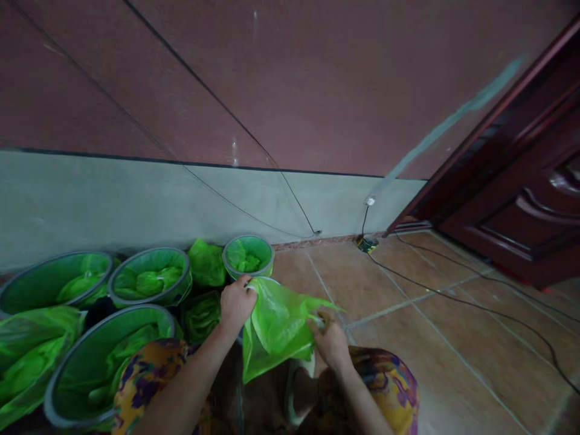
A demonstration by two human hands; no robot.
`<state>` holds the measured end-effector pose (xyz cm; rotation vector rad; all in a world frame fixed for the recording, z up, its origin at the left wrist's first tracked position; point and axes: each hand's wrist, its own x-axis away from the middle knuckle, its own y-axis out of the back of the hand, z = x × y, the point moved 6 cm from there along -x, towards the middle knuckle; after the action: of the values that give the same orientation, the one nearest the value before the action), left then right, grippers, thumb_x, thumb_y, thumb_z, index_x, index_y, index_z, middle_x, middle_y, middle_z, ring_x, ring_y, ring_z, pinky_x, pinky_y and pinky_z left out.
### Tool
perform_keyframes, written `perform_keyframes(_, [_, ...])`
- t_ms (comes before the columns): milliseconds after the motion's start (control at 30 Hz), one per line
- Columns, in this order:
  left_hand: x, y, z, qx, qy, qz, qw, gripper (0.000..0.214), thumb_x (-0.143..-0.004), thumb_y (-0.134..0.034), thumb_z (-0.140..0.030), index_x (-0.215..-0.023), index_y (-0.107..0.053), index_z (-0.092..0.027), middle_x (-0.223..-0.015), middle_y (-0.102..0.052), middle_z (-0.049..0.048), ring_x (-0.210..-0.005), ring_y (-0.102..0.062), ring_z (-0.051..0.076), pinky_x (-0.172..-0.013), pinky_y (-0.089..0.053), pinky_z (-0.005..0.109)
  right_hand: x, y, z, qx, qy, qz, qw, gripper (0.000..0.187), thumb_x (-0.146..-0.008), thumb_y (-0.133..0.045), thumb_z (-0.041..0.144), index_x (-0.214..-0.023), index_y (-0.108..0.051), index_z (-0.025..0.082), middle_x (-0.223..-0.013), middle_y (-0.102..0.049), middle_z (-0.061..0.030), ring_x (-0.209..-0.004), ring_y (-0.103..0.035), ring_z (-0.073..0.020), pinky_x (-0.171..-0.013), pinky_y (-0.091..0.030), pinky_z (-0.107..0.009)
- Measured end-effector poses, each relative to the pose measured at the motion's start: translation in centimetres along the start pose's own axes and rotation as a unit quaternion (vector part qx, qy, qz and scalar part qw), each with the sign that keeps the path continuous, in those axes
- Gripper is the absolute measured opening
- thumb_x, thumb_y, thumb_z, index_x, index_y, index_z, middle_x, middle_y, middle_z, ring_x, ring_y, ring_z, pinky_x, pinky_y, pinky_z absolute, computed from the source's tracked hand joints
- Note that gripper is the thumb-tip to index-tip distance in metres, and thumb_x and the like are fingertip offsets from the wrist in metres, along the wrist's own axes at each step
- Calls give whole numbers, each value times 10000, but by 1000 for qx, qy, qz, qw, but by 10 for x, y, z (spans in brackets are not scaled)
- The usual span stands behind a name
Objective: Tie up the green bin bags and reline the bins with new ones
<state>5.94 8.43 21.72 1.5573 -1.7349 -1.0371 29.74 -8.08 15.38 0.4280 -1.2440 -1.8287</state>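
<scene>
A bright green mesh bag (pixel 283 323) is stretched between my two hands, above my feet. My left hand (pixel 236 302) pinches its upper left edge, where a pale rim shows. On the other side, my right hand (pixel 330 341) has its fingers closed on the right edge, with some of the mesh bunched at the fingertips. The bag's lower corner hangs free. Just beyond my left hand stands a small round green mesh container (pixel 231 257) with a grey rim and more green mesh inside.
Several grey-rimmed green mesh containers, including a round one (pixel 118 279), crowd the left side along the wall (pixel 136 199). A black cable (pixel 453 298) crosses the tiled floor (pixel 385 320) on the right, near a dark red door (pixel 521 211).
</scene>
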Motion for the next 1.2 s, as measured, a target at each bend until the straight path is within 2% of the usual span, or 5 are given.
perform_keyframes(233, [-4, 2, 10, -18, 30, -12, 999, 323, -811, -507, -215, -1063, -710, -212, -899, -766, 83, -834, -703, 228, -715, -450, 269, -5, 69, -4, 31, 8, -161, 986, 419, -932, -389, 304, -1266, -533, 95, -1138, -664, -194, -949, -682, -265, -814, -503, -359])
perform_keyframes(367, [8, -4, -18, -5, 7, -6, 1000, 304, -829, -495, -237, -1045, -709, -225, -880, -764, 73, -838, -703, 224, -717, -447, 269, 38, 33, 96, -20, 277, -110, 954, 405, -890, -518, 320, -1271, -540, 186, -1182, -635, -106, -1080, -602, -230, -936, -469, -344])
perform_keyframes(500, [24, -7, -48, -10, -30, 12, 999, 309, -839, -496, -258, -1071, -700, -243, -857, -762, 65, -819, -705, 227, -706, -448, 277, 22, 3, 135, 38, 214, -147, 965, 392, -866, -553, 262, -1234, -573, 131, -1128, -622, -134, -1063, -553, -268, -932, -446, -389])
perform_keyframes(1000, [0, 24, 37, -130, 13, -44, 990, 277, -834, -491, -215, -1024, -690, -188, -1048, -705, 90, -850, -681, 225, -686, -470, 276, -46, 134, 17, 127, 115, -264, 949, 307, -850, -441, 66, -1007, -686, 164, -1025, -640, -69, -845, -571, -147, -660, -374, -225])
perform_keyframes(1200, [-11, 82, 31, -72, -1, -187, 980, 338, -867, -460, -239, -1121, -666, -152, -1054, -711, 113, -924, -671, 256, -802, -499, 322, -21, 205, 18, 98, 149, -414, 892, 257, -854, -471, 144, -997, -681, 177, -1002, -638, -68, -802, -581, -163, -639, -396, -248])
